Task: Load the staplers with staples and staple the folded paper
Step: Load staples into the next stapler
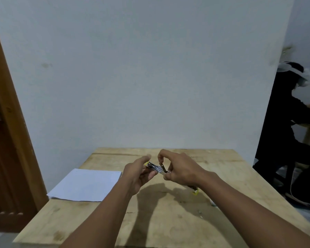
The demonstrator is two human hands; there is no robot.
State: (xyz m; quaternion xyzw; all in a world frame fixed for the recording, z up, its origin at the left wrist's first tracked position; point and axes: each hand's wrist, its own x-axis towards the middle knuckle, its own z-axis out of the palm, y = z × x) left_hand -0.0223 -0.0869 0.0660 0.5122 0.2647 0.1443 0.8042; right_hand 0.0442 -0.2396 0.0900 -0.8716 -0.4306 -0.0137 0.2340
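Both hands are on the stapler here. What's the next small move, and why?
Probably swing the raised arm fully back with the right hand, which pinches it, while the left hand steadies the stapler. It looks only partly opened, and I see no staples in either hand, so loading can't begin.

We note a pale grey wall (pixel 150 68) behind a plywood table (pixel 61 221); brown wooden door (pixel 5 140) left; dark-clad seated person (pixel 284 131) right.

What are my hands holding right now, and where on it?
A small stapler. The left hand grips its yellow-tipped end; the right hand pinches the raised metal part at the other end.
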